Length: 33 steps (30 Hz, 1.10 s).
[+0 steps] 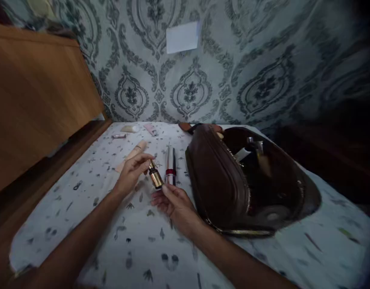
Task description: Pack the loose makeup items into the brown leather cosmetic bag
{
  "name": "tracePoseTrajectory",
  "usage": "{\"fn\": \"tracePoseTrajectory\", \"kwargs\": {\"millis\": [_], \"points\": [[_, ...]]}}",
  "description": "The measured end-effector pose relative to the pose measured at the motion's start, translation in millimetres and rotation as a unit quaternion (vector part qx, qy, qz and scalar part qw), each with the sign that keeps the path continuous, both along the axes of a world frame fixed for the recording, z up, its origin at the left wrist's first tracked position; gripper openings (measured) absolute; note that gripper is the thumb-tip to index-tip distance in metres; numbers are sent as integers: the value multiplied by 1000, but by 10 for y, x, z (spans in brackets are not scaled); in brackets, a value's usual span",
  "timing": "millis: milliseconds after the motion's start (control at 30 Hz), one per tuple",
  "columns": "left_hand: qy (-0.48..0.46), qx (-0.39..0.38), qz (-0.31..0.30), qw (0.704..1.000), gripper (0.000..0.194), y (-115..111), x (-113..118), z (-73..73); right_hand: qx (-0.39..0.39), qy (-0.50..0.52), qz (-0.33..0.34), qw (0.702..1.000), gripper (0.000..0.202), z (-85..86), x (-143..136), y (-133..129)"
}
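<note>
A small gold bottle with a dark neck (pixel 155 178) is held tilted over the cloth between both hands. My left hand (pixel 133 170) pinches its gold top between thumb and fingertips. My right hand (pixel 175 204) has its thumb at the bottle's base, with the fingers curled underneath. Just behind the right hand is a silver cylindrical container with a red band (pixel 170 160). A peach-coloured tube (pixel 138 149) lies beyond the left hand, partly hidden by it. To the right, a dark brown leather bag (pixel 221 180) lies unzipped, with a white tube (pixel 242 154) and a brush-like item (pixel 263 158) in its opening.
Farther back on the patterned white cloth (pixel 148 249) lie a beige tube (pixel 129 129), a pink tube (pixel 150 129) and a small slim item (pixel 119 136). A wooden cabinet (pixel 43 96) borders the left side. Damask wallpaper (pixel 191 88) covers the wall behind.
</note>
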<state>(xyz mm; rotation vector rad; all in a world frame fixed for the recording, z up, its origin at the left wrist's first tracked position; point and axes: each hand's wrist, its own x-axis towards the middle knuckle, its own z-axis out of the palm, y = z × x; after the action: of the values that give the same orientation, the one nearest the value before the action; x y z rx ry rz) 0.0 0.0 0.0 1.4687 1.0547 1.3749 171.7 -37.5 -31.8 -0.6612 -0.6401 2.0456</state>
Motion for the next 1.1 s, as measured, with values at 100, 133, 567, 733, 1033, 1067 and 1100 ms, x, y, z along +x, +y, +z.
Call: {"fn": "tracePoseTrajectory", "kwargs": {"millis": [100, 133, 567, 733, 1033, 1067, 1100], "points": [[8, 1, 9, 1000, 22, -24, 0, 12, 1, 5, 3, 1000, 46, -12, -6, 1], [9, 1, 12, 1000, 22, -29, 3, 15, 2, 6, 5, 1000, 47, -17, -7, 2], [-15, 1, 31, 999, 26, -24, 49, 23, 6, -4, 17, 1000, 48, -27, -2, 17], [-20, -1, 35, 999, 26, -22, 59, 19, 18, 2, 22, 1000, 42, -40, 7, 18], [-16, -4, 52, 999, 26, -34, 82, 37, 23, 8, 25, 999, 43, -34, -2, 22], [-16, -6, 54, 998, 27, -36, 88, 44, 24, 11, 23, 999, 43, -35, -3, 21], [-17, -6, 57, 998, 27, -37, 93, 52, 23, 14, 22, 999, 44, -37, -2, 20]]}}
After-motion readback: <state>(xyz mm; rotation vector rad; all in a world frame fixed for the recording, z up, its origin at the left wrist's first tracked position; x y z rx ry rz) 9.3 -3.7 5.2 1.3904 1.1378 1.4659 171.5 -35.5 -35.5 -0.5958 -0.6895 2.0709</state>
